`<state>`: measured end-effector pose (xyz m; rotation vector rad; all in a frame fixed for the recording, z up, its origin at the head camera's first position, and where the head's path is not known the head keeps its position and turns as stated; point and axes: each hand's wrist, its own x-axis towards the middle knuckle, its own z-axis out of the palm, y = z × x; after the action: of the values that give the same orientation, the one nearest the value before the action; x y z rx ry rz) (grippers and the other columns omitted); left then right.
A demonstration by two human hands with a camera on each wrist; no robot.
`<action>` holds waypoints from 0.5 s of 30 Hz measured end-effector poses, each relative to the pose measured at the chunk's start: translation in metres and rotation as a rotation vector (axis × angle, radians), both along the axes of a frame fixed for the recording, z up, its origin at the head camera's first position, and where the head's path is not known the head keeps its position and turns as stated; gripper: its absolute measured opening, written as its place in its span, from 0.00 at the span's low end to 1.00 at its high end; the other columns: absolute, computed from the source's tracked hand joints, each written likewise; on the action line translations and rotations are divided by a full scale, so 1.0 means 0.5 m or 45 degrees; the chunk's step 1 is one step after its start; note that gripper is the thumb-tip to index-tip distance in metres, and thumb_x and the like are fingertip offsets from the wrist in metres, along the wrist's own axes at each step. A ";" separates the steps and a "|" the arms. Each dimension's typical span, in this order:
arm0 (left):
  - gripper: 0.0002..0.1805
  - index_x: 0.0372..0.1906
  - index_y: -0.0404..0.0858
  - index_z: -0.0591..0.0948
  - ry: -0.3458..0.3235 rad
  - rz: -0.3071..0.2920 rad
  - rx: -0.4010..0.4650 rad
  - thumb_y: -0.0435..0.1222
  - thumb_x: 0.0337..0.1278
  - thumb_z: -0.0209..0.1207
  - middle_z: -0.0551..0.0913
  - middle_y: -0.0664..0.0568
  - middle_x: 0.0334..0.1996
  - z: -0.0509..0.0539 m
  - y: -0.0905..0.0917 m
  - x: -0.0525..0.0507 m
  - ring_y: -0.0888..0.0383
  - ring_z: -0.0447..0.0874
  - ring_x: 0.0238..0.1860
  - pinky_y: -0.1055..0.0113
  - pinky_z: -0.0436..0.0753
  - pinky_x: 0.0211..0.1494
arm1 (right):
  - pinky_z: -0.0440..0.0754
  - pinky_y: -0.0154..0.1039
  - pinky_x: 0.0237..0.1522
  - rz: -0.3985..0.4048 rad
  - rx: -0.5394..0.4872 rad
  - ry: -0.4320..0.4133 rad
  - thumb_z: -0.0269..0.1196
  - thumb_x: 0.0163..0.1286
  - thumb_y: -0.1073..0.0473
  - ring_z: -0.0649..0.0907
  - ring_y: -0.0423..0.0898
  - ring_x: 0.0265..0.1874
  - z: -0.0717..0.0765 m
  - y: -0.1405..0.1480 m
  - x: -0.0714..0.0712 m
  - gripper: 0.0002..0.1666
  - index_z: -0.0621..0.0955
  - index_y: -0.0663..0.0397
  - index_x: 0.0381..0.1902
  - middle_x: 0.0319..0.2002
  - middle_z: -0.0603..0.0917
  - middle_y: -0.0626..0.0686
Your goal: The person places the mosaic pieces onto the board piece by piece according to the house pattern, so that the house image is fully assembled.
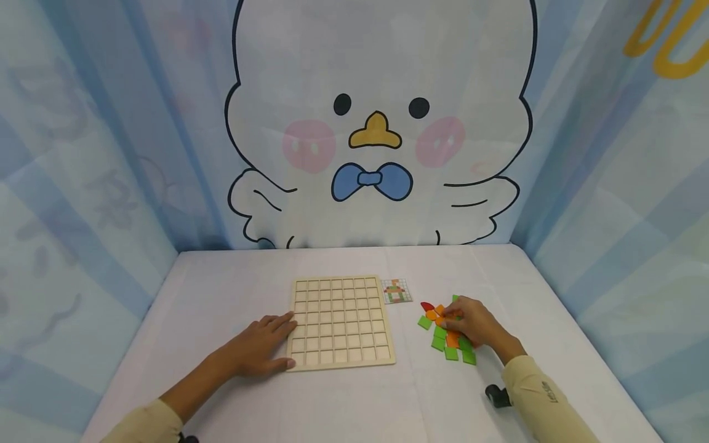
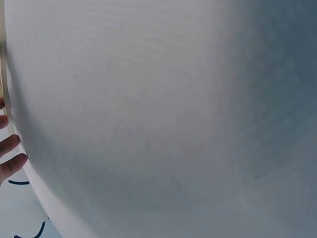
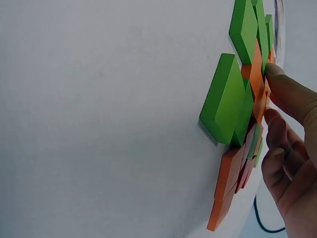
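A square wooden grid board (image 1: 341, 323) lies on the table. My left hand (image 1: 257, 347) rests at its left edge, fingers extended and thumb at the near corner; in the left wrist view only its fingertips (image 2: 10, 148) show beside the board's edge. Over a loose pile to the right, my right hand (image 1: 471, 319) has its thumb and index finger on either side of a small orange tile (image 3: 267, 90), pinching it. Green tiles (image 1: 439, 343), orange pieces and a red piece (image 1: 427, 306) lie around the fingers. The hand covers part of the pile.
A small pattern card (image 1: 396, 291) lies against the board's upper right side. A black object (image 1: 497, 396) sits by the right sleeve. The white table (image 1: 232, 283) meets printed cloth walls (image 1: 382, 61) at the back and sides.
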<state>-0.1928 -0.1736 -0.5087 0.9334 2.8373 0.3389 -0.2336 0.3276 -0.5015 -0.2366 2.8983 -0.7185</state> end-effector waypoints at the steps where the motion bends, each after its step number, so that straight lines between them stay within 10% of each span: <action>1: 0.44 0.74 0.40 0.67 -0.002 -0.001 0.000 0.64 0.62 0.56 0.63 0.42 0.76 0.001 0.001 0.000 0.38 0.66 0.71 0.38 0.70 0.66 | 0.78 0.58 0.58 0.001 -0.005 -0.003 0.73 0.62 0.52 0.79 0.52 0.46 0.000 0.001 0.001 0.18 0.88 0.54 0.47 0.45 0.83 0.53; 15: 0.45 0.74 0.40 0.66 -0.013 0.001 -0.020 0.65 0.62 0.55 0.63 0.43 0.76 0.000 0.000 -0.003 0.38 0.66 0.71 0.38 0.70 0.66 | 0.80 0.54 0.56 -0.068 -0.035 0.016 0.75 0.59 0.52 0.80 0.50 0.44 -0.010 -0.004 0.011 0.19 0.85 0.56 0.44 0.44 0.84 0.53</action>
<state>-0.1943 -0.1736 -0.5088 0.9251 2.8266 0.3199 -0.2280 0.3255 -0.5065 -0.1678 2.9182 -0.7684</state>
